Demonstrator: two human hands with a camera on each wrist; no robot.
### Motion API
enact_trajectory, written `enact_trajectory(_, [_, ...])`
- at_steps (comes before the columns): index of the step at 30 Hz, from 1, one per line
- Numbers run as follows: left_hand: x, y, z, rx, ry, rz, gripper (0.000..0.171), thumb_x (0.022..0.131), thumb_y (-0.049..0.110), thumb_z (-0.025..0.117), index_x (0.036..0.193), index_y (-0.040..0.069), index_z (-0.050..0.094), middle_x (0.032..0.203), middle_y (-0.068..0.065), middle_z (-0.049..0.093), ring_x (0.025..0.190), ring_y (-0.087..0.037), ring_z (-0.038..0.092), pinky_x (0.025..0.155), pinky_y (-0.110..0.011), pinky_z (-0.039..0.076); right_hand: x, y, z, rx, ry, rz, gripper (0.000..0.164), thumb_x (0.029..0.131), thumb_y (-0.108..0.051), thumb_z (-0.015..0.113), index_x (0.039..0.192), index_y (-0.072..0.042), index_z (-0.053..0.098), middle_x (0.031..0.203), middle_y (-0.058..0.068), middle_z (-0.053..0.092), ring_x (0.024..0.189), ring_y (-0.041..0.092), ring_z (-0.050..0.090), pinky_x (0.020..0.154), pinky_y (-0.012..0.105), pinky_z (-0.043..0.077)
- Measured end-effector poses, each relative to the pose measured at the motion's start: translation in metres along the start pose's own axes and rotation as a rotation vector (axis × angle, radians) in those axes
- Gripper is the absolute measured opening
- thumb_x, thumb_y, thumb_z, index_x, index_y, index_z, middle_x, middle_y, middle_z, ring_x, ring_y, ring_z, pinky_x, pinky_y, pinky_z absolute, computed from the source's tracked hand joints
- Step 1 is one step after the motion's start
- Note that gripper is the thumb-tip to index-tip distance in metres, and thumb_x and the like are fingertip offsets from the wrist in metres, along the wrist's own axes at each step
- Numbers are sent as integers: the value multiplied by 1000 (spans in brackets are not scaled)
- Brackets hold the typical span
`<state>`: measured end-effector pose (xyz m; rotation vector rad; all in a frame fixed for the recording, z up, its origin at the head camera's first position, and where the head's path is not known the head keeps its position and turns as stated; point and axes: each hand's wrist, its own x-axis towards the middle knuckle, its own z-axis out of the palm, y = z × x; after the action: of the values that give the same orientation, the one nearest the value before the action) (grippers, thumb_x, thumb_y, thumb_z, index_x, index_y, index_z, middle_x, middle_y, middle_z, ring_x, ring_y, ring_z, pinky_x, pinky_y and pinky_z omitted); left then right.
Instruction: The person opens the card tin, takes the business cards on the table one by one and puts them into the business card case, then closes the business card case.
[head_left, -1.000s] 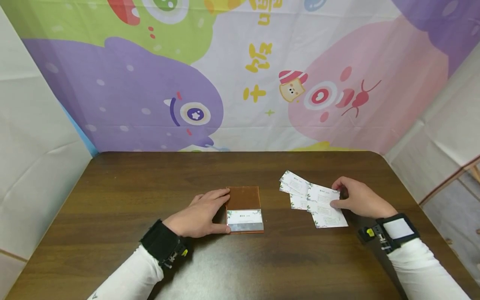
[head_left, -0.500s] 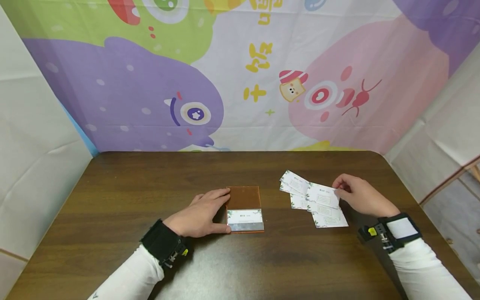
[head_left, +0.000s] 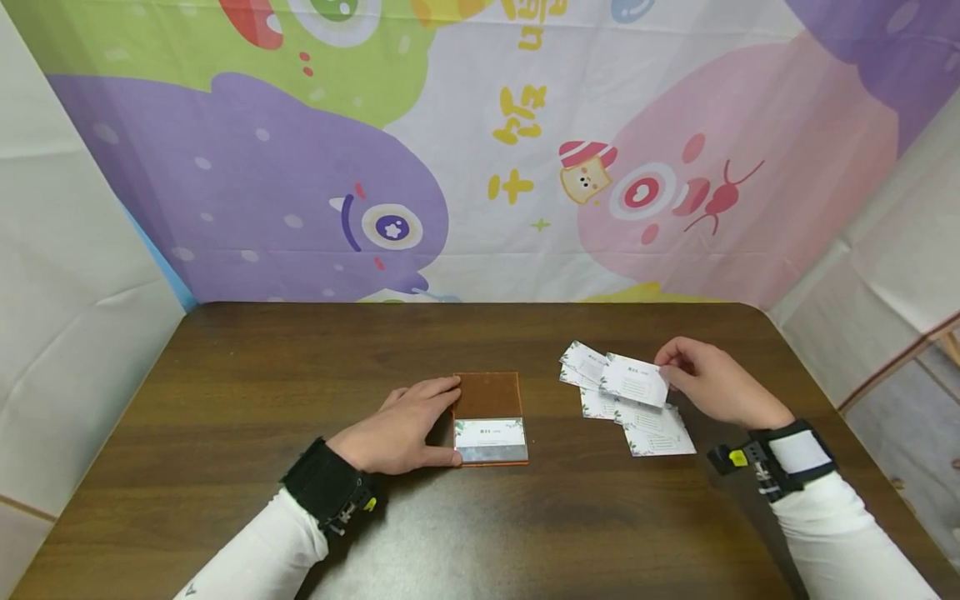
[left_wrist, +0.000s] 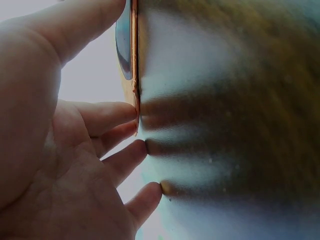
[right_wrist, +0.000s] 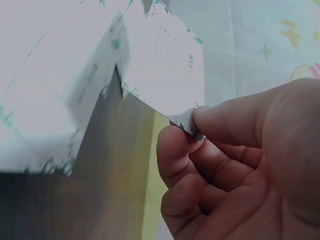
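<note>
A brown card holder (head_left: pixel 487 395) lies spread on the table, with a white printed card (head_left: pixel 490 432) in its lower part. Along its left edge rests my left hand (head_left: pixel 397 427), the thumb at the lower corner and fingertips at the upper one. The left wrist view shows straight fingers (left_wrist: pixel 122 162) touching the table beside the holder's thin edge (left_wrist: pixel 135 60). Between thumb and fingers, my right hand (head_left: pixel 716 385) pinches a business card (head_left: pixel 633 380) by its right end. That card is tilted up over several overlapping cards (head_left: pixel 660 433) with green leaf corners.
The dark wooden table (head_left: pixel 480 533) runs back to a cartoon-printed cloth (head_left: pixel 495 167). White cloth panels hang at the left (head_left: pixel 82 275) and the right.
My right hand has lifted the top business card off the spread cards and shifted it slightly left and back. My left hand stays at the card holder.
</note>
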<state>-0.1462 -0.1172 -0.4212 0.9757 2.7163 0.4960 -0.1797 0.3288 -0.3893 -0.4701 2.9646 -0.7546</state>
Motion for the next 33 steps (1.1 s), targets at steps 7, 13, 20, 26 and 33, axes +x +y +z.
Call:
enact_trajectory(7, [0,1,-1,-2,1,3,91,88,57,67,154,2,37,162,-9,25,148,-26,21,111,-54,23,7,-18,0,26,10,-22,9,99,-14,61,106,-9,63,89,5,61,79,21,54,67,33,49])
enact_trajectory(13, [0,1,-2,-6,-4,-2,91,88,57,67,154,3,37,162,-9,25,148,-26,21,112,-54,23,13,-31,1,48,0,-33,9,99,-14,61,107,-10,63,90,5,62,79,21,54,68,34,49])
enact_trajectory(20, [-1,1,-2,-13,-5,2,90,88,57,67,154,2,38,162,-9,25,148,-26,21,111,-54,23,20,-46,5,84,-19,-38,10,99,-16,62,108,-11,62,91,7,61,79,21,55,67,33,51])
enact_trajectory(26, [-1,1,-2,-5,-6,-4,91,88,57,67,155,3,37,162,-9,25,148,-26,21,111,-54,23,28,-56,10,100,-18,-54,9,98,-15,62,107,-12,62,89,8,60,78,22,55,66,34,50])
enact_trajectory(33, [-1,2,-2,-2,-10,-10,92,88,57,67,155,3,35,163,-9,24,148,-26,21,111,-54,23,35,-67,18,122,-27,-65,10,98,-13,61,108,-12,61,90,5,59,80,23,54,66,34,50])
